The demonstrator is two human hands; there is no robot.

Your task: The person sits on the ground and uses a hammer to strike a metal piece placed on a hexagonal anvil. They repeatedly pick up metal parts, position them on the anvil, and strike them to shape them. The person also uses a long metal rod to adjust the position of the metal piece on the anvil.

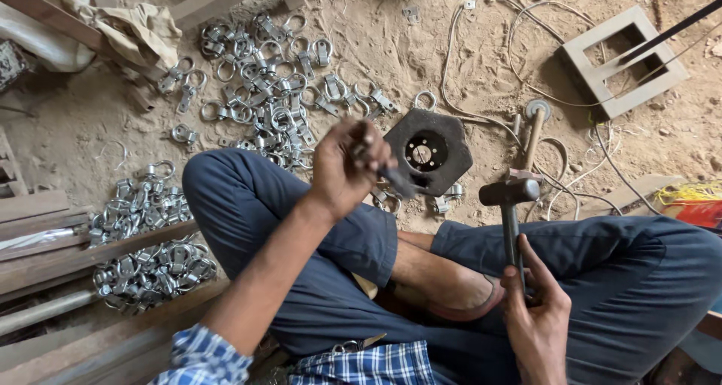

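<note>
left hand: fingers clenched on a small metal fitting; blurred, it could slip.
right hand: fingers grasping 1 hammer; a stray swing could hit the knee.
dark block: on loose sand, may shift.

Sandy floor carries two heaps of metal ring clamps. Hexagonal black block, white cable, grey frame and wooden planks lie on it.

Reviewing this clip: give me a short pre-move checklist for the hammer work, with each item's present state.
1. Hammer gripped in right hand: ok.
2. Metal piece held in left hand: ok.
3. Piece seated on the hexagonal block: not ok, it is held above the block.
4. Left fingers out of the hammer's path: cannot tell.
5. Block's centre hole free: ok.
</note>
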